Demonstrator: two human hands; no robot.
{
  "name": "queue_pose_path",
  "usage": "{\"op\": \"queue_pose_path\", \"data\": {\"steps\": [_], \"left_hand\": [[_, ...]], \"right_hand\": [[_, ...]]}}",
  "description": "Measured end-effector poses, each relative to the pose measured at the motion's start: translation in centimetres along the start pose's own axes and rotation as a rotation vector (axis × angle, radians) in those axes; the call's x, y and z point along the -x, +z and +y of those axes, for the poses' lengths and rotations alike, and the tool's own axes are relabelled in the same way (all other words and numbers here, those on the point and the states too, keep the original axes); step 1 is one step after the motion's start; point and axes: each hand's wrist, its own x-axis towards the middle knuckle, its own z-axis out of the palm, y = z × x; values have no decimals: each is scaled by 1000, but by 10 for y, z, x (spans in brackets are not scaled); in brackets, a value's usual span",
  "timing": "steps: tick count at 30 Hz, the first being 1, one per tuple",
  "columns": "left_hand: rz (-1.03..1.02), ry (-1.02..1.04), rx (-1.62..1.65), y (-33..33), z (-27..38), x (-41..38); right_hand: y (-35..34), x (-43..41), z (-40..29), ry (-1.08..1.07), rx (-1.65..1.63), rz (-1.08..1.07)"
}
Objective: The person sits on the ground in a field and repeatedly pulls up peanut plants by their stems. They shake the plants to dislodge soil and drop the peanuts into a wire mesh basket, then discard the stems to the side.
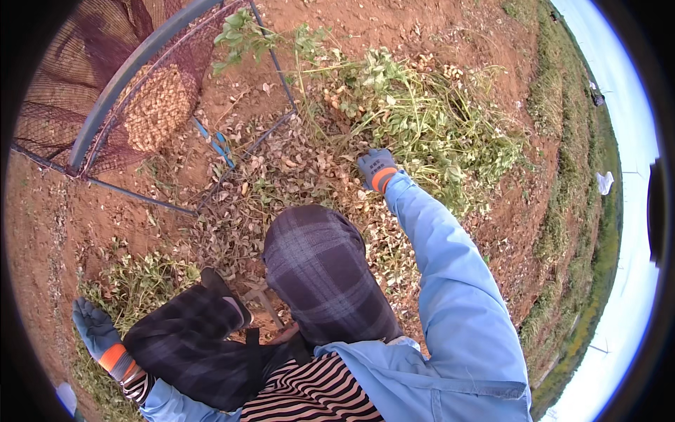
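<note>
My right hand (375, 164), in a grey-blue glove with an orange cuff band, reaches to the near left edge of a heap of pulled peanut plants (422, 116). Its fingertips point into the stems and leaf litter; whether they grip anything is hidden. My left hand (94, 323), gloved alike, is out to the left beside my bent knee, palm showing, fingers apart and holding nothing. Close to it lies a smaller heap of green plants (142, 285). Peanut pods (422, 62) show among the far stems of the large heap.
At upper left a dark-framed net (100, 58) holds a mound of picked peanuts (158, 108). Blue strips (213, 141) lie by its frame bar (269, 132). Dry leaves (285, 163) cover the soil before my knees. Rows of plants (553, 200) run along the right.
</note>
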Motion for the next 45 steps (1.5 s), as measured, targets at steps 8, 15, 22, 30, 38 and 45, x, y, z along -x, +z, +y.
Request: {"op": "queue_pose_path", "data": {"steps": [8,15,22,30,38,45], "left_hand": [[-97,-1,-5,3,-2,-6],[-49,7,3,0,-1,-6],[-155,102,-18,30,-11,11],[-29,20,61,4,-10,-1],[108,47,5,38,-13,6],[71,40,-10,33,-21,-4]], "right_hand": [[32,-24,6,-79,-226,60],[30,-5,-12,187,-322,-27],[11,95,12,315,-485,134],[76,238,78,623,-1357,738],[83,221,60,868,-1167,575],[-28,155,51,755,-1020,362]]}}
